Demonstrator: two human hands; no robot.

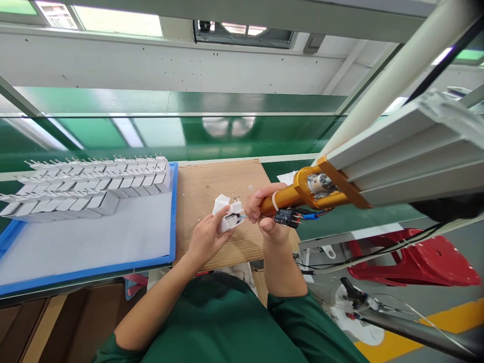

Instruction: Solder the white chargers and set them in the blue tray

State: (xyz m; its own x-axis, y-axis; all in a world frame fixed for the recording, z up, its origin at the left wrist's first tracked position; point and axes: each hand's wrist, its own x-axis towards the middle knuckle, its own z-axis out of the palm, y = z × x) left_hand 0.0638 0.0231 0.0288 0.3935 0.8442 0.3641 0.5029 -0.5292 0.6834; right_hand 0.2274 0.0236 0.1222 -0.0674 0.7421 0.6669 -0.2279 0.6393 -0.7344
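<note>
Over cardboard sheet [196, 201]: left hand [206, 238] pinching open-topped white housing [226, 226]. Right hand [274, 229] closed round front of orange tool [280, 199], tip at housing, contact unclear. Left: blue-edged tray [174, 212], white adapters [128, 182] in rows.

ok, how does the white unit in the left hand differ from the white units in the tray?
- Holding: the held unit is in the left hand's fingers; the tray units stand in the blue-edged tray.
- Opening: the held unit has an open side showing dark parts inside; the tray units show plain faces.
- Grouping: the held unit is alone; the tray units are packed in rows.
Shared: white, with metal pins.
</note>
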